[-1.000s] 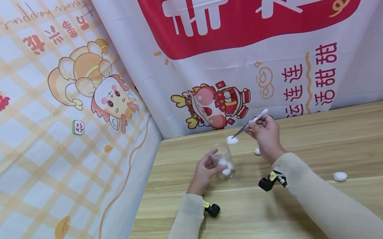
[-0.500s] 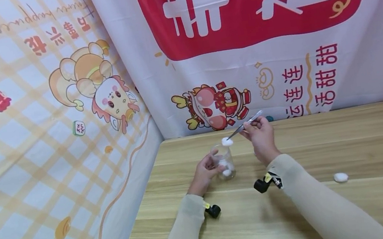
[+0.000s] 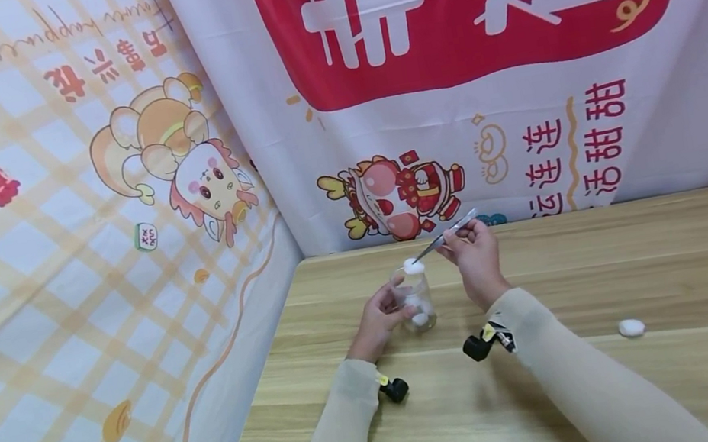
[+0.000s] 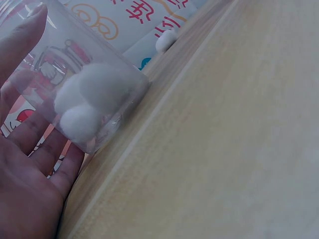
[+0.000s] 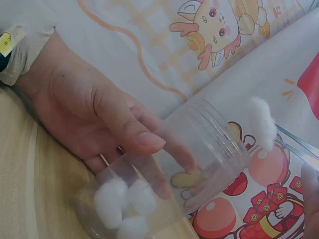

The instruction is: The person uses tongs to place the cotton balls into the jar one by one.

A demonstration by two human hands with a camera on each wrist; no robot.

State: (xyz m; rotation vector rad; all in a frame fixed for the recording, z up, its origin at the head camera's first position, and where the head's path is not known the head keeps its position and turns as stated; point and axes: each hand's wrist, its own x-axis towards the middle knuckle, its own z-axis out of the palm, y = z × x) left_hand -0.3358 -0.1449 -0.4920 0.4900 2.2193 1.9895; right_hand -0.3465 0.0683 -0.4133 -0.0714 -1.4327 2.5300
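**Cotton ball held at jar mouth with tweezers**

Person seated at a wooden table (image 3: 611, 265), both forearms in beige sleeves, a small black camera unit strapped at each wrist.

Left hand (image 3: 375, 321): wrapped round a clear plastic jar (image 3: 414, 303), thumb on the near side, fingers behind. Jar stands on the table near the back corner. The right wrist view shows the thumb (image 5: 130, 130) pressed flat on the jar wall and a threaded open rim. Three cotton balls in the jar (image 5: 125, 203) sit clumped at the bottom; the left wrist view shows them packed against the wall (image 4: 87, 102).

Right hand (image 3: 473, 261): pinches a pair of metal tweezers (image 3: 445, 235) between thumb and fingertips, held high, tips slanting down to the left. The tweezer tips are closed on one cotton ball (image 3: 413, 266), which sits right at the jar's open mouth, at rim level. In the right wrist view this ball (image 5: 262, 123) hangs beside and slightly above the rim; whether it touches the rim I cannot tell.

Elsewhere: a loose cotton ball on the table (image 3: 631, 327) lies well to the right, apart from both hands. Printed cartoon banners (image 3: 511, 72) hang behind and to the left of the table.
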